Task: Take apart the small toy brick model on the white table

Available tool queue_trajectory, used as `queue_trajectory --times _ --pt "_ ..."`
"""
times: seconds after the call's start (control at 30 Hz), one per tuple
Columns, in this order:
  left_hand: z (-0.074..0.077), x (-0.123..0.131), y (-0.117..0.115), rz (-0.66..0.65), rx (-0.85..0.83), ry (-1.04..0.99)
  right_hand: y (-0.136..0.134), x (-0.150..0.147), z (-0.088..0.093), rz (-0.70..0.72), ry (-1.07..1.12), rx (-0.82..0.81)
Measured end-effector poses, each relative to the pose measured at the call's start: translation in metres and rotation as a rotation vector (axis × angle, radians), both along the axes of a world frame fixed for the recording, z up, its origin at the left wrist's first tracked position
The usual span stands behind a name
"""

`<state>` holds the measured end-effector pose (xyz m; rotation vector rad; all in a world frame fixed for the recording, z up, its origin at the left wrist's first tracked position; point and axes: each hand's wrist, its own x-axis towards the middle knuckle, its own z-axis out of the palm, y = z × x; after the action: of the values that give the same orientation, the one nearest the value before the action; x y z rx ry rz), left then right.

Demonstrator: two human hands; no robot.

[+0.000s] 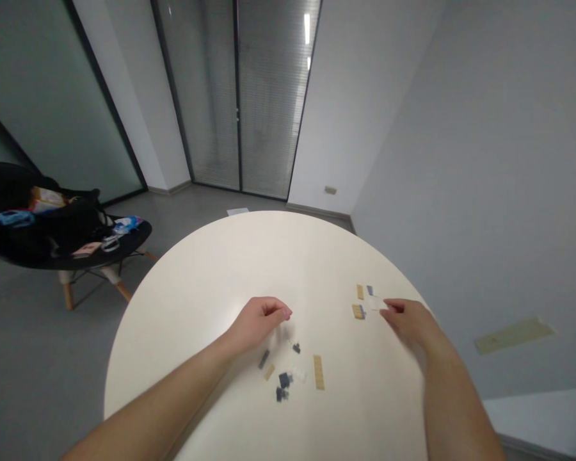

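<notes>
Over the middle of the round cream table, my left hand is closed in a pinch; whatever it holds is too small to make out. Just below it lie small dark pieces, a dark strip, a short tan piece and some pale, clear pieces. A longer tan strip lies to their right. At the right, my right hand has thumb and forefinger slightly apart beside a pale, thin piece. Small tan pieces and a dark piece lie left of that hand.
A black chair with a dark bag and small packets on it stands at the left. Beyond the table are glass doors. A white wall rises on the right, with a yellowish strip on it.
</notes>
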<state>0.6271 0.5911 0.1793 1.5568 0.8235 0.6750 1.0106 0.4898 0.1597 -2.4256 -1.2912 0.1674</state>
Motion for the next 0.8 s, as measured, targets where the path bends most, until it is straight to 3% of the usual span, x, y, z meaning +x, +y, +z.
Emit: queue_trajectory --times 0.33,0.8 --pt "0.001 -0.001 0.001 0.004 -0.005 -0.001 0.004 -0.007 0.002 0.099 -0.083 -0.031" --pt "0.0 -0.002 0.001 -0.005 -0.004 0.015 0.015 -0.023 0.008 -0.056 -0.028 0.046"
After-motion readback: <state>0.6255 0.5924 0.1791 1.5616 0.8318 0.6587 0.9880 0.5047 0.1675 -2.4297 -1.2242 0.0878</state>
